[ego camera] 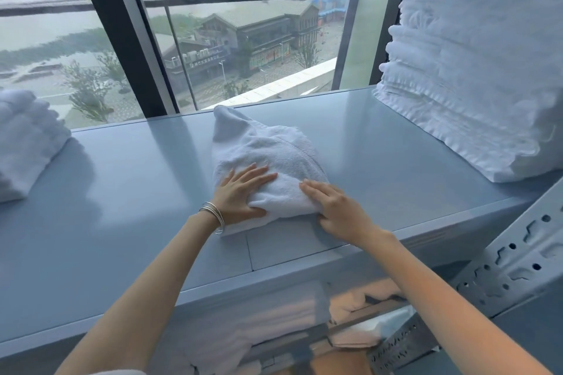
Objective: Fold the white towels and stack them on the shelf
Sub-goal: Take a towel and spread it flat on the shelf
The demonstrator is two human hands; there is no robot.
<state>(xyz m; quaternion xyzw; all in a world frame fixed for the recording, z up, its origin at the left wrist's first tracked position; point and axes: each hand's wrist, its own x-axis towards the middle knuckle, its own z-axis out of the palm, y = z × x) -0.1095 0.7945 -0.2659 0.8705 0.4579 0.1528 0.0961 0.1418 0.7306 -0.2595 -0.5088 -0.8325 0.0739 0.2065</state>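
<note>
A white towel [268, 149] lies partly folded in the middle of the grey-blue shelf top [128, 192], its far corner rumpled upward. My left hand [240, 192], with thin bangles on the wrist, lies flat on the towel's near left part, the thumb under its near fold. My right hand [338, 210] rests with straight fingers on the towel's near right edge. A tall stack of folded white towels [475, 70] stands at the right end of the shelf. A smaller pile of folded white towels [24, 143] sits at the left end.
A large window with a dark frame [122, 39] rises right behind the shelf. A perforated metal upright [518, 253] slants at the lower right. Below the shelf top, a lower level [350, 313] holds more pale folded cloth.
</note>
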